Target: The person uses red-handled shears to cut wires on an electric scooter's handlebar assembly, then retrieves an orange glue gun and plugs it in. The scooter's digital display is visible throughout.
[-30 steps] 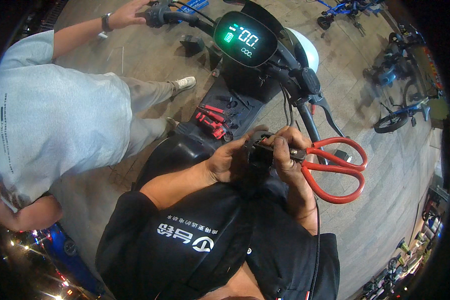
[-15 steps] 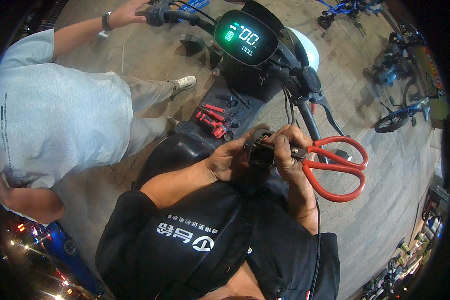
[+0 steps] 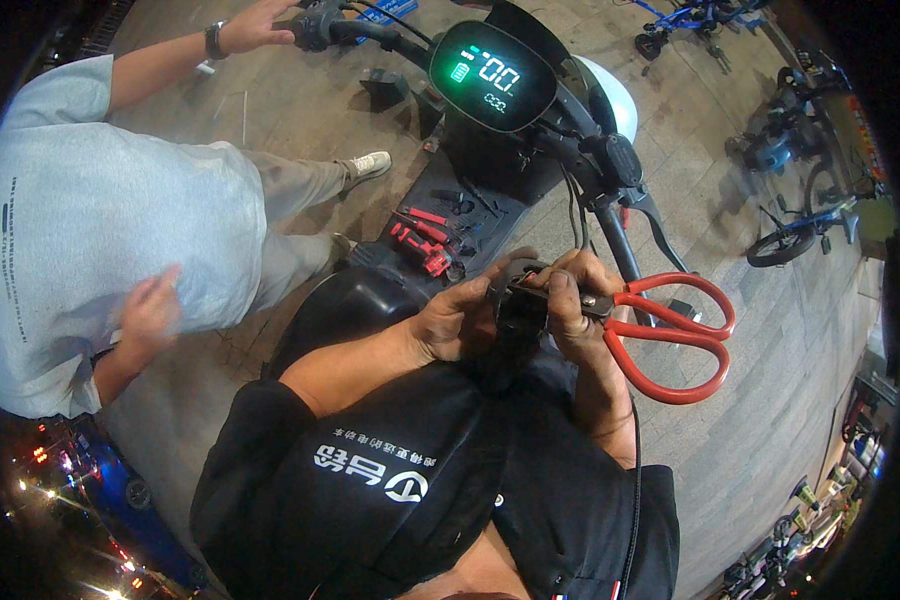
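Observation:
A dark, rounded part (image 3: pixel 522 312) sits in my left hand (image 3: pixel 458 318), whose fingers wrap its left side; its exact kind is unclear. My right hand (image 3: pixel 576 296) grips scissors with large red loop handles (image 3: pixel 670 337) near the pivot. The loops stick out to the right, outside my fingers, and the blades run toward the dark part, mostly hidden by my thumb and fingers. Both hands are close together in front of my chest. Just beyond them is an electric scooter's handlebar with a lit display (image 3: pixel 492 75).
Red-handled tools (image 3: pixel 425 240) lie on the scooter's footboard (image 3: pixel 510 190), left of its brake lever (image 3: pixel 660 235). A person in a light grey shirt (image 3: pixel 130 230) stands at left, one hand on the far handlebar grip (image 3: pixel 310 30). Bicycles (image 3: pixel 800 235) stand at right on the paving.
The other person's lower hand has swung up and inward from the left edge to the front of the shirt. My hands, the scissors and the dark part stay nearly still.

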`<state>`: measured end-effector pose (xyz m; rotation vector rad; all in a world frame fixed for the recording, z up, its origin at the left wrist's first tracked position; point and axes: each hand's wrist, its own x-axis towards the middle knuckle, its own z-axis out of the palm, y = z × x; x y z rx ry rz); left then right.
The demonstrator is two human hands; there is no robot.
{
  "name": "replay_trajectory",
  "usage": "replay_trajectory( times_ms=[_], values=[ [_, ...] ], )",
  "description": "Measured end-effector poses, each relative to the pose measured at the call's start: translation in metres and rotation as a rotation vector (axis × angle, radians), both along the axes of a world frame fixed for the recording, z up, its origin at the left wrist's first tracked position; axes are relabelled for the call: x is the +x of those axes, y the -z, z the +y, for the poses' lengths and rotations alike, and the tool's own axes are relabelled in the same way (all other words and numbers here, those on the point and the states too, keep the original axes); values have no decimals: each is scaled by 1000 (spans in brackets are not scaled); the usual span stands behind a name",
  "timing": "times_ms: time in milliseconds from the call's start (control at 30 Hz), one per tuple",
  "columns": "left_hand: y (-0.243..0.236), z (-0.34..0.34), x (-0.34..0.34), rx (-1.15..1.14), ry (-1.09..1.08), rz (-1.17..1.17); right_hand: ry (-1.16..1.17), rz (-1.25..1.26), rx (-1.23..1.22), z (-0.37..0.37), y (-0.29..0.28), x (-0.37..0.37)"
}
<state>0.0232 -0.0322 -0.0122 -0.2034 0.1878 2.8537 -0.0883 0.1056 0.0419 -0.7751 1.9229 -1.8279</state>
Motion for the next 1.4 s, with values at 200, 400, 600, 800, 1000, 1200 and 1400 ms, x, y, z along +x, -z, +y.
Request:
replay_trajectory(
  times_ms=[200,400,600,800,1000,1200,1400],
  values=[
    [-2,1,0,-35,-12,25,-2,-6,12,1,1,0],
    [4,3,1,-29,-19,54,-5,-57,13,2,1,1],
    [3,3,1,4,-16,40,30,-23,-29,1,6,2],
    [2,2,0,5,-12,17,1,-31,-16,1,3,1],
    [3,2,1,-10,-24,28,5,-51,-19,-1,0,2],
    [3,2,1,-5,-16,38,-25,19,11,1,3,0],
    [3,3,0,0,-26,27,-28,-10,1,1,1,0]
  ],
)
